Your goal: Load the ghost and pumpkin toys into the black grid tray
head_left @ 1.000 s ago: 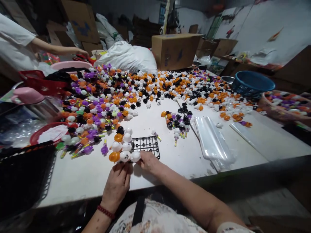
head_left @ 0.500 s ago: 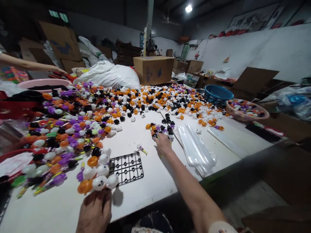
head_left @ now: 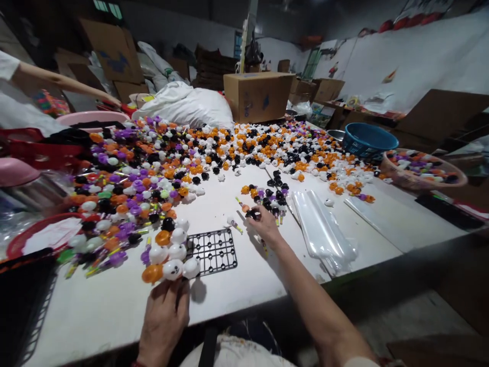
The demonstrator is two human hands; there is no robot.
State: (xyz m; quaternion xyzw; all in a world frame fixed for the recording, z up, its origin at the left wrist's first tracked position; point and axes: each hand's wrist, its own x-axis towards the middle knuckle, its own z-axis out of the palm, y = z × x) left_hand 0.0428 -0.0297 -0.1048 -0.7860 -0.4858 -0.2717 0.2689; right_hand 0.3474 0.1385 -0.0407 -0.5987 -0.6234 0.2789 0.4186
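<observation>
My right hand [head_left: 265,227] is closed in a pinch around a small black toy head [head_left: 251,214], beside a small pile of black, purple and orange toys [head_left: 269,196]. At the near left, my left hand [head_left: 165,311] has its fingers bent against the front of a cluster of white and orange toy heads, among them a white ghost head [head_left: 172,269]. What those fingertips grip is hidden. The cluster sits on the left part of a black plastic grid [head_left: 214,252], whose right part shows bare openings. One white toy with a yellow stem [head_left: 234,225] lies behind the grid.
A broad heap of mixed toys [head_left: 214,148] covers the table's back and left. Clear plastic bags [head_left: 321,224] lie at right. Beyond stand a blue basket [head_left: 370,140], a filled pink basket [head_left: 424,171] and a cardboard box [head_left: 260,97]. Another person's arm [head_left: 69,84] reaches in at left.
The camera view has turned left, so things appear further right. My right hand has drawn back slightly from the small pile with the black toy head. My left hand stays at the cluster.
</observation>
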